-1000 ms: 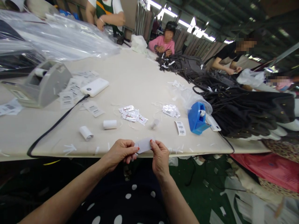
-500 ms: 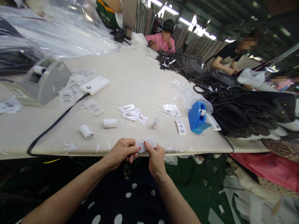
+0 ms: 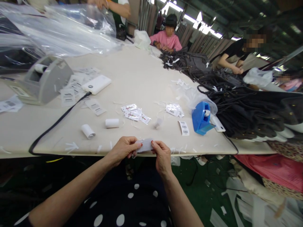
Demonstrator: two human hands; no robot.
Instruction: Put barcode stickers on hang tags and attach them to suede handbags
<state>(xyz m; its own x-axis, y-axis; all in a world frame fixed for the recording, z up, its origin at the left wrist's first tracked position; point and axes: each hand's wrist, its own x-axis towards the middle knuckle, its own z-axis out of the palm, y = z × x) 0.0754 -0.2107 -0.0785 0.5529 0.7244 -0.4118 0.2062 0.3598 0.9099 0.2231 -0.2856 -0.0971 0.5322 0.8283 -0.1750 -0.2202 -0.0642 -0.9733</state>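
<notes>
Between my two hands, close to the table's front edge, a small translucent plastic bag (image 3: 145, 145) is stretched out. My left hand (image 3: 125, 148) pinches its left end between thumb and fingers. At the right end, my right hand (image 3: 163, 154) grips it the same way. What the bag contains, if anything, I cannot make out. Just beyond my hands lie a pile of glossy tags with strings (image 3: 134, 114), a smaller pile of tags (image 3: 174, 110) and a small clear plastic piece (image 3: 157, 123). Two white label rolls (image 3: 112, 123) rest to the left.
A blue tape dispenser (image 3: 202, 118) stands at right beside a barcode label strip (image 3: 184, 128). Black bags (image 3: 255, 110) are heaped along the right. On the left are a grey dispenser (image 3: 52, 82), a white power bank (image 3: 97, 84) with a black cable, and barcode labels. Several people work beyond.
My right hand has shifted slightly right, and the bag now lies flatter and more stretched between my hands. The person in pink at the back has lowered a hand to the table.
</notes>
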